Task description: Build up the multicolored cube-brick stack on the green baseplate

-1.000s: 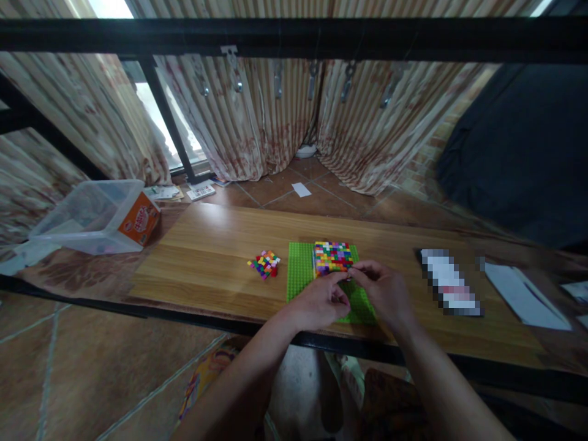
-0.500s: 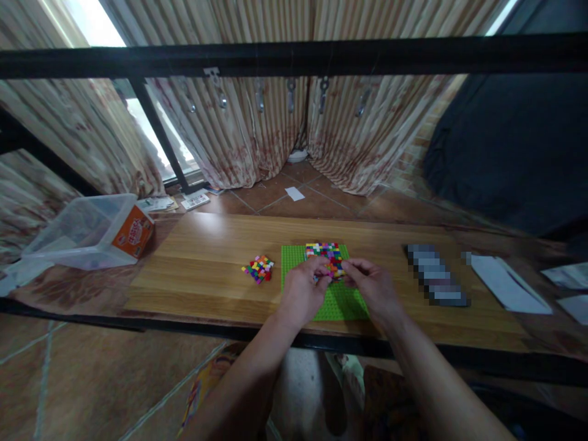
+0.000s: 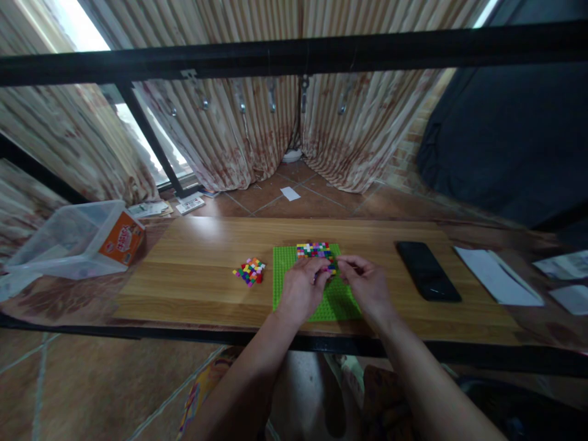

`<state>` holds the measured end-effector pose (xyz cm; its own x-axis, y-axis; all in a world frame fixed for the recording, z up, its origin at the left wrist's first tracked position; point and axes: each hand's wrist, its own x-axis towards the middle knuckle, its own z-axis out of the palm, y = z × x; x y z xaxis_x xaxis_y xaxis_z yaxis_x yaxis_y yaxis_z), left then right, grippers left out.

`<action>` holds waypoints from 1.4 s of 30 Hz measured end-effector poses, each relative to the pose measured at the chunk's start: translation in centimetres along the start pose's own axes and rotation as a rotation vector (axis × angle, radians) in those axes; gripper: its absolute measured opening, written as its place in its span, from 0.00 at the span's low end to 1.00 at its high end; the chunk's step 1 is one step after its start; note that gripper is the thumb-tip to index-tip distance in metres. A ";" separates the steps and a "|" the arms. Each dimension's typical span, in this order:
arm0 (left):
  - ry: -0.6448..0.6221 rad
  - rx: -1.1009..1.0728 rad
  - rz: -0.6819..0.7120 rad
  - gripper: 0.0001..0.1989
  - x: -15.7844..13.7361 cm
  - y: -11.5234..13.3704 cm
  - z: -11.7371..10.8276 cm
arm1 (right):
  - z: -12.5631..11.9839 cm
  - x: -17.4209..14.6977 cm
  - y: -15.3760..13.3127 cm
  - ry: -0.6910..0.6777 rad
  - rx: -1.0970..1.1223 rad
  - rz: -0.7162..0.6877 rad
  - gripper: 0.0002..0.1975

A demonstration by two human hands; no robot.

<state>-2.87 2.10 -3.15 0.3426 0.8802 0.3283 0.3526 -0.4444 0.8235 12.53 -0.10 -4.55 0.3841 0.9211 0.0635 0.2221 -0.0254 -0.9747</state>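
Observation:
A green studded baseplate (image 3: 282,263) lies on the wooden tabletop in front of me. Rows of small multicoloured toy bricks (image 3: 314,250) cover part of its far half. My left hand (image 3: 303,288) is over the plate with its fingers curled and thumb and forefinger close together beside the near bricks. What it grips, if anything, is hidden. To the right, my right hand (image 3: 367,285) is closed in a pinch just off the brick rows; anything in its fingertips is too small to make out. Left of the plate lies a loose pile of coloured bricks (image 3: 250,271).
A black phone (image 3: 427,269) lies on the table to the right, and white paper (image 3: 498,275) beyond it. At the far left stands a clear plastic box (image 3: 68,236) with an orange label. A dark metal bar (image 3: 275,55) with hanging hooks crosses ahead.
The view has shifted slightly, so the table's contents appear further left. My left hand has moved a little to the right over the bricks. My right hand stays pinched beside them.

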 end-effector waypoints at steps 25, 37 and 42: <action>-0.115 -0.060 -0.231 0.14 -2.1 -0.1 -1.1 | -0.6 -0.6 -0.4 -0.182 -0.529 -0.616 0.13; -0.210 0.080 -0.266 0.21 -2.4 0.9 0.0 | -0.1 -0.6 -0.3 -0.075 -0.461 -0.428 0.13; -0.229 0.157 -0.186 0.19 -2.7 0.8 0.1 | -0.1 -0.6 -0.5 -0.106 -0.426 -0.424 0.13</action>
<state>-3.40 -0.67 -3.39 0.4403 0.8963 0.0524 0.5509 -0.3157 0.7726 12.25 -0.71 -4.09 0.0972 0.9181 0.3842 0.6833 0.2191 -0.6965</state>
